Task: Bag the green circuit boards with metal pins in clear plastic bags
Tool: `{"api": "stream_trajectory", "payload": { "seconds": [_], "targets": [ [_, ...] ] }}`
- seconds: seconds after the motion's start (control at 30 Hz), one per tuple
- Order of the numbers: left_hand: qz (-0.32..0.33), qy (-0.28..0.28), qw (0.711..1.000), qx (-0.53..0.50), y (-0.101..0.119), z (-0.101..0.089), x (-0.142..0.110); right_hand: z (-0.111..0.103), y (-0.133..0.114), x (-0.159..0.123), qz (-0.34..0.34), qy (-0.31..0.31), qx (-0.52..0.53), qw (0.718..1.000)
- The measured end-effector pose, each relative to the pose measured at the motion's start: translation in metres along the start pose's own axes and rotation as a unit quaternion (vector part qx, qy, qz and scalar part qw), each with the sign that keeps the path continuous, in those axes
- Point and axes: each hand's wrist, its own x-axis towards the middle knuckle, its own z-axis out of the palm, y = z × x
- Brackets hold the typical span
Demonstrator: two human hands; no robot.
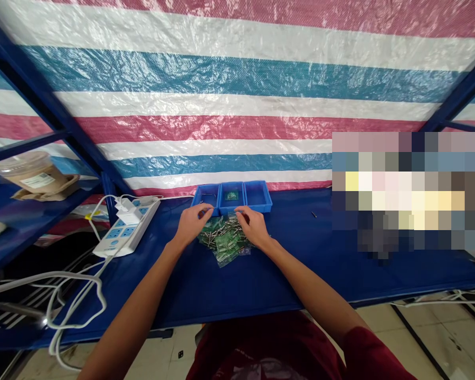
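A heap of small green parts [224, 238] is spread on the blue desk [301, 264], just in front of three blue trays [233, 197]. The left hand [190, 224] and right hand [253, 224] are rested on its far corners, fingers curled; whether anything is pinched in either grip cannot be told. Few pieces are seen in the trays, so most sorting is judged undone. Open desk lies right of the heap; a power strip [127, 227] sits left.
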Motion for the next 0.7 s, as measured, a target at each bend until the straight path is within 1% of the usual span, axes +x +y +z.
{"api": "stream_trajectory", "payload": {
  "seconds": [0.07,0.1,0.2,0.27,0.37,0.5,0.6,0.7],
  "targets": [
    [0.045,-0.057,0.993,0.094,-0.002,0.001,-0.001,0.000,0.001,0.000,-0.005,0.006,-0.007,1.000],
    [0.059,-0.082,0.987,0.124,-0.003,0.003,-0.001,0.001,0.001,0.001,-0.004,0.011,-0.011,1.000],
    [0.084,-0.126,0.977,0.148,-0.006,0.012,-0.003,0.001,0.003,0.002,0.009,0.026,-0.024,0.999],
    [0.095,-0.132,0.976,0.143,-0.007,0.021,-0.004,0.001,0.005,0.002,0.020,0.036,-0.033,0.999],
    [0.099,-0.117,0.978,0.139,-0.005,0.031,-0.006,0.001,0.007,0.003,0.032,0.049,-0.040,0.997],
    [0.114,-0.104,0.981,0.119,0.000,0.036,-0.009,0.001,0.007,0.003,0.040,0.047,-0.043,0.997],
    [0.117,-0.124,0.981,0.097,0.002,0.037,-0.009,0.000,0.006,0.003,0.043,0.041,-0.043,0.997],
    [0.100,-0.143,0.983,0.062,0.002,0.037,-0.008,0.000,0.005,0.003,0.040,0.036,-0.041,0.998]
  ]
}}
